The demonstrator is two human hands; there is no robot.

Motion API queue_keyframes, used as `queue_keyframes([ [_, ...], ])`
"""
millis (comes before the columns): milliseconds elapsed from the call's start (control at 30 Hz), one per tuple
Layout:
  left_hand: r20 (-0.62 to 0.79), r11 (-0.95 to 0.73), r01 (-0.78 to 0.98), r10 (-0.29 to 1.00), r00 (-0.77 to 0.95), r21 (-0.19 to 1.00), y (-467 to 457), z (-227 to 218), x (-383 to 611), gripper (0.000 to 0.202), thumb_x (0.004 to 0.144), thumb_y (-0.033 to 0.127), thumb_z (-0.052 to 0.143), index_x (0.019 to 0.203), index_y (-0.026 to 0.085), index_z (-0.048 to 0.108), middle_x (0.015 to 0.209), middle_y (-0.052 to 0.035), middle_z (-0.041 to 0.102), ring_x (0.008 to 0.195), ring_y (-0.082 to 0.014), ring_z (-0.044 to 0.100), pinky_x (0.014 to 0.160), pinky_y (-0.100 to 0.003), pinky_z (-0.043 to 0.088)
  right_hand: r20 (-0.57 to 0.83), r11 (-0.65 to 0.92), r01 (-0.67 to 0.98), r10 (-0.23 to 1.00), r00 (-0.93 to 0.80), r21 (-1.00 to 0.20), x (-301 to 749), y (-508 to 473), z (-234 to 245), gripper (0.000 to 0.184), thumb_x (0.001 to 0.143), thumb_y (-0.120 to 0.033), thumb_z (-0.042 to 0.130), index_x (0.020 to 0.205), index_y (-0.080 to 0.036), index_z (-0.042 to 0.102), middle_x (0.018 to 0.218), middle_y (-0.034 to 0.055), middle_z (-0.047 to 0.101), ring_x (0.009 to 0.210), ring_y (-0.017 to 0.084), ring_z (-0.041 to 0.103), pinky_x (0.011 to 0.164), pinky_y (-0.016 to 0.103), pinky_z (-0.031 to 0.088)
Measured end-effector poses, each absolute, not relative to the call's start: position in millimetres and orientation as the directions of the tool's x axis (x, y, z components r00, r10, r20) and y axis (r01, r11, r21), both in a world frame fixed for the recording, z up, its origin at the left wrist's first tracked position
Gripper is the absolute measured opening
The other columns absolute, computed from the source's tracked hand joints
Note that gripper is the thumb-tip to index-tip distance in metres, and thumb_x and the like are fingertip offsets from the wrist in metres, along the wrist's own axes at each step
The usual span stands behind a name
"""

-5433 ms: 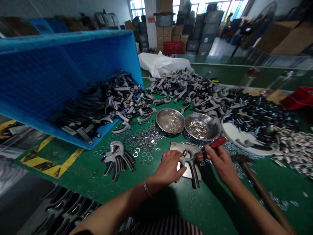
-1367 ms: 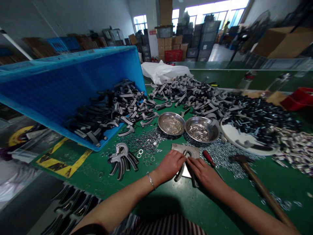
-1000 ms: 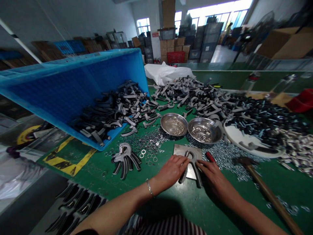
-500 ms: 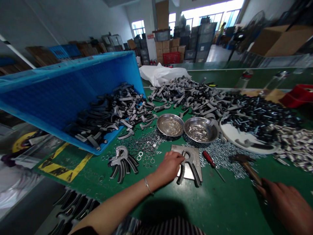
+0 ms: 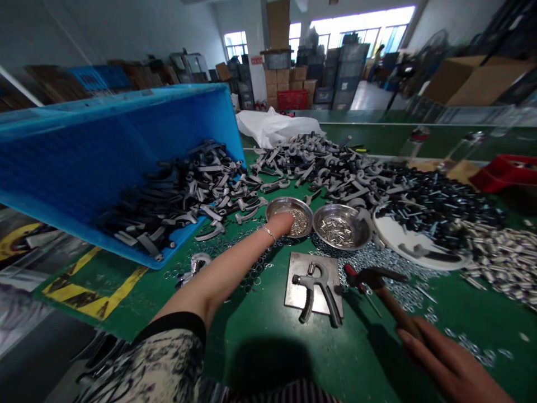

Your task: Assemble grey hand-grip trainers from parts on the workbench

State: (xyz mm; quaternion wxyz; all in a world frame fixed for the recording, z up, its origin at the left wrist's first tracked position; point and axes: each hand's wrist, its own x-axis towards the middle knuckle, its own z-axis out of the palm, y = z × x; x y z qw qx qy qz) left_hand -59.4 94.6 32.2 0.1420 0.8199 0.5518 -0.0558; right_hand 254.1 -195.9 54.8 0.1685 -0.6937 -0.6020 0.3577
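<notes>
The right hand (image 5: 451,366) has its fingers curled round the wooden handle of a hammer (image 5: 394,305), whose steel head sits just above a red-handled screwdriver (image 5: 352,274). A careless swing could hit that or the grey-and-black hand gripper (image 5: 323,285) on the steel plate (image 5: 296,296). The left hand (image 5: 285,223) dips into a steel bowl (image 5: 293,201) of washers (image 5: 301,225), its fingers too hidden to tell whether they pinch. A knock could spill them across the green table (image 5: 251,358).

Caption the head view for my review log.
Left hand reaches into a steel bowl of small metal rings; right hand holds a wooden-handled hammer.
</notes>
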Motion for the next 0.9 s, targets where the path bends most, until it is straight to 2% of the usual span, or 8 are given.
queue_keyframes([
  [167, -0.271, -0.386, 0.902, 0.862, 0.427, 0.194, 99, 26, -55, 0.026, 0.095, 0.031, 0.062, 0.114, 0.014, 0.064, 0.121, -0.0098, 0.064, 0.109, -0.0228, 0.063, 0.096, -0.046, 0.053, -0.172, -0.031, 0.758, 0.979, -0.108, -0.652, 204, -176, 68, 0.037, 0.093, -0.059, 0.042, 0.095, -0.026, 0.059, 0.075, 0.0057, 0.072, 0.063, 0.023, 0.069, 0.058, 0.031, 0.053],
  [333, -0.206, -0.336, 0.899, 0.894, 0.398, 0.279, 103, 25, -55, 0.013, 0.089, 0.019, 0.066, 0.097, 0.009, 0.069, 0.106, -0.0136, 0.071, 0.102, -0.0247, 0.066, 0.094, -0.041, 0.052, -0.283, 0.066, 0.8, 0.916, -0.286, -0.597, 188, -155, 53, 0.033, 0.098, -0.053, 0.038, 0.093, -0.025, 0.056, 0.074, 0.0069, 0.071, 0.064, 0.026, 0.069, 0.06, 0.034, 0.049],
  [467, -0.06, -0.301, 0.862, 0.933, 0.354, 0.409, 105, 33, -68, 0.014, 0.088, 0.011, 0.058, 0.096, 0.009, 0.07, 0.105, -0.0169, 0.071, 0.105, -0.0257, 0.065, 0.094, -0.036, 0.049, -0.174, 0.027, 0.765, 0.968, -0.18, -0.643, 192, -160, 49, 0.034, 0.098, -0.055, 0.036, 0.093, -0.026, 0.054, 0.075, 0.0068, 0.069, 0.064, 0.024, 0.066, 0.061, 0.033, 0.048],
  [567, 0.0, -0.319, 0.795, 0.928, 0.373, 0.516, 87, 40, -72, 0.015, 0.091, 0.016, 0.056, 0.1, 0.01, 0.068, 0.103, -0.0118, 0.072, 0.096, -0.0183, 0.067, 0.087, -0.029, 0.051, -0.28, -0.045, 0.798, 0.947, -0.158, -0.601, 199, -158, 43, 0.034, 0.094, -0.056, 0.042, 0.087, -0.025, 0.055, 0.069, 0.0058, 0.068, 0.059, 0.025, 0.065, 0.057, 0.033, 0.046],
  [633, -0.016, -0.302, 0.685, 0.909, 0.416, 0.663, 62, 38, -70, 0.017, 0.093, 0.021, 0.057, 0.101, 0.01, 0.067, 0.097, -0.009, 0.073, 0.084, -0.0144, 0.068, 0.077, -0.025, 0.053, -0.363, -0.097, 0.76, 0.912, -0.191, -0.643, 202, -153, 40, 0.035, 0.094, -0.056, 0.043, 0.088, -0.025, 0.058, 0.07, 0.0039, 0.068, 0.062, 0.024, 0.065, 0.06, 0.032, 0.047],
  [733, -0.065, -0.183, 0.444, 0.871, 0.488, 0.877, 19, 27, -64, 0.013, 0.086, 0.021, 0.066, 0.094, 0.012, 0.069, 0.084, -0.0049, 0.072, 0.073, -0.0126, 0.066, 0.068, -0.024, 0.051, -0.345, -0.176, 0.641, 0.927, -0.147, -0.747, 203, -148, 39, 0.039, 0.095, -0.059, 0.042, 0.091, -0.024, 0.058, 0.073, 0.001, 0.063, 0.069, 0.02, 0.062, 0.061, 0.028, 0.047],
  [833, -0.155, -0.027, 0.348, 0.861, 0.485, 0.937, -7, 15, -57, 0.008, 0.077, 0.016, 0.073, 0.084, 0.012, 0.07, 0.076, -0.0021, 0.07, 0.069, -0.0122, 0.063, 0.066, -0.024, 0.049, -0.316, -0.263, 0.516, 0.949, -0.016, -0.816, 200, -152, 34, 0.041, 0.094, -0.062, 0.044, 0.087, -0.023, 0.055, 0.068, -0.0017, 0.056, 0.064, 0.017, 0.056, 0.057, 0.026, 0.045],
  [900, -0.221, 0.061, 0.333, 0.857, 0.466, 0.941, -12, 12, -52, 0.011, 0.076, 0.015, 0.073, 0.086, 0.011, 0.07, 0.076, -0.0022, 0.07, 0.068, -0.0125, 0.064, 0.067, -0.024, 0.049, -0.378, -0.348, 0.406, 0.926, 0.005, -0.845, 197, -160, 25, 0.043, 0.093, -0.064, 0.045, 0.084, -0.023, 0.053, 0.064, -0.0035, 0.052, 0.057, 0.015, 0.05, 0.051, 0.025, 0.041],
])
